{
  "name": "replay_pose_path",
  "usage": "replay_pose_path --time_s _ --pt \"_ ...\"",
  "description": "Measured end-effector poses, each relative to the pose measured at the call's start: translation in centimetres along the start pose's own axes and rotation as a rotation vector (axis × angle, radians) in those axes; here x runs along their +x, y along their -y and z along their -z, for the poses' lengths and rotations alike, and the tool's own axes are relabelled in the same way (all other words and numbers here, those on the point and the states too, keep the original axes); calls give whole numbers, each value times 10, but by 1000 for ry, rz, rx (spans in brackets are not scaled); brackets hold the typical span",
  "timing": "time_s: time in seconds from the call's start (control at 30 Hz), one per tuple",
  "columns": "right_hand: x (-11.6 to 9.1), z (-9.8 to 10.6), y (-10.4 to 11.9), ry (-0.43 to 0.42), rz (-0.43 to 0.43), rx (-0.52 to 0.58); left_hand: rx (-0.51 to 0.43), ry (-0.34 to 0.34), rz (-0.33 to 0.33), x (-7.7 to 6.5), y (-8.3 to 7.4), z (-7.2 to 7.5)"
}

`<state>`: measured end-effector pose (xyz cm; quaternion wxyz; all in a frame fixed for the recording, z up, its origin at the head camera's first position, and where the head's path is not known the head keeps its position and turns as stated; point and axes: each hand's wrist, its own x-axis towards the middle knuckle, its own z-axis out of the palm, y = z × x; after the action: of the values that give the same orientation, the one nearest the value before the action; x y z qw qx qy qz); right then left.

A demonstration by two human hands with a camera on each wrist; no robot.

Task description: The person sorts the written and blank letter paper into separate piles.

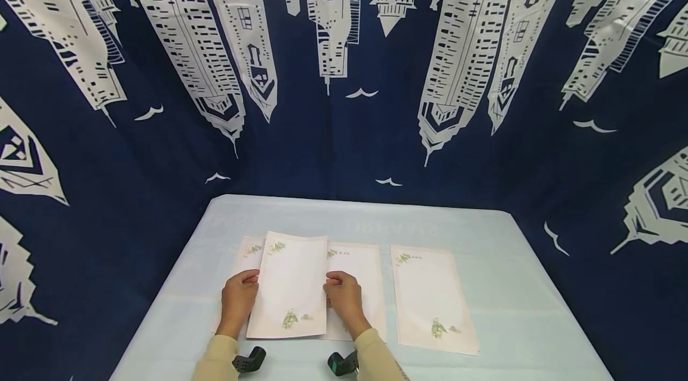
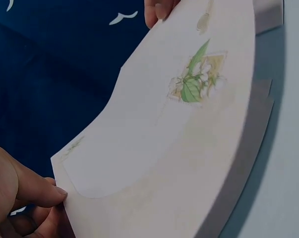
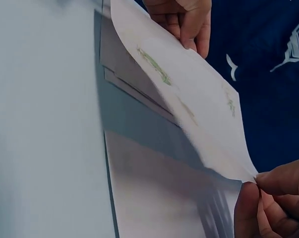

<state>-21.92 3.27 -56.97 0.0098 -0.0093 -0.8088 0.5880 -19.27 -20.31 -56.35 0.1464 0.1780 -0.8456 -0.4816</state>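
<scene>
A sheet of pale pink stationery (image 1: 294, 294), printed with green leaf motifs, is held up between both hands. My left hand (image 1: 238, 302) pinches its left edge, thumb on the printed face in the left wrist view. On the opposite edge, my right hand (image 1: 346, 300) pinches the paper between thumb and fingers. The sheet bows in both wrist views and stands off the table. Behind it, partly hidden, lie a left pile of similar paper (image 1: 249, 252) and a middle pile (image 1: 368, 285). Stacked edges of paper (image 3: 134, 91) show beneath it in the right wrist view.
Another sheet of the same stationery (image 1: 427, 294) lies to the right on the white table (image 1: 510, 285). Black wrist devices (image 1: 250, 360) sit below both hands at the cuffs. A navy cloth (image 1: 328, 142) with white building prints hangs behind the table.
</scene>
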Motion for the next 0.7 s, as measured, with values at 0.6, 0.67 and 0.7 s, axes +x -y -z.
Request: replay_pose_path --time_s 0.6,0.67,0.7 --pt "-5 -54 13 35 50 35 82 -15 -4 21 18 32" --pt "-4 -57 13 33 52 39 79 -10 -2 23 18 34" --pt "-4 -58 14 33 50 41 76 -6 1 23 18 36"
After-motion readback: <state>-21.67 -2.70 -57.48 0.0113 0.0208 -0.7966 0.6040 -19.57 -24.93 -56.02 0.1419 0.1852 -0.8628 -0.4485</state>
